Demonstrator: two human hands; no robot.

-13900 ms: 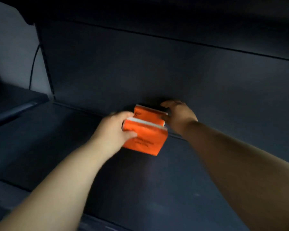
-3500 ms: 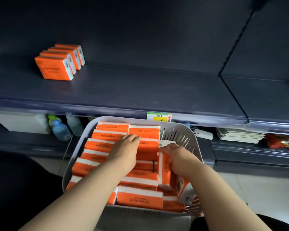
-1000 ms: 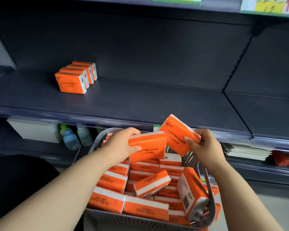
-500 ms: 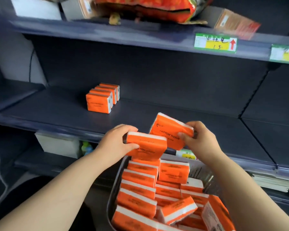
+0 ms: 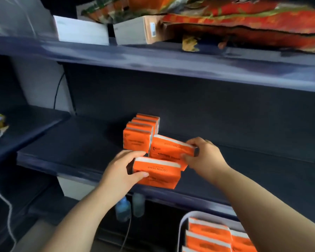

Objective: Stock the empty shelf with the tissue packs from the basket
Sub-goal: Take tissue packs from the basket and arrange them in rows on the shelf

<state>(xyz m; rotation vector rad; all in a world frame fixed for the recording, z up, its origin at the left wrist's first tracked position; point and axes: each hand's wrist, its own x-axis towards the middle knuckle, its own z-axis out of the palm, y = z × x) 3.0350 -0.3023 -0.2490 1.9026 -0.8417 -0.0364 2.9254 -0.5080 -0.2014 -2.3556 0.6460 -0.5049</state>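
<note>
Right now my right hand (image 5: pixel 204 157) pinches one tissue pack (image 5: pixel 169 151) by its end, long axis across the frame, just right of the row of packs (image 5: pixel 140 133) at centre on the shelf (image 5: pixel 80 142). My left hand (image 5: pixel 120 171) grips a second pack (image 5: pixel 158 174) lower, over the shelf's front edge. The right is nearer the row, I judge; the basket (image 5: pixel 182 224) sits lower right.

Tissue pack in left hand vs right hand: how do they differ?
The near orange tissue pack, in the left hand, is over the dark shelf edge, nearly level. The far orange tissue pack, in the right hand, is tilted, beside the shelved row. Both orange, white-edged.
</note>
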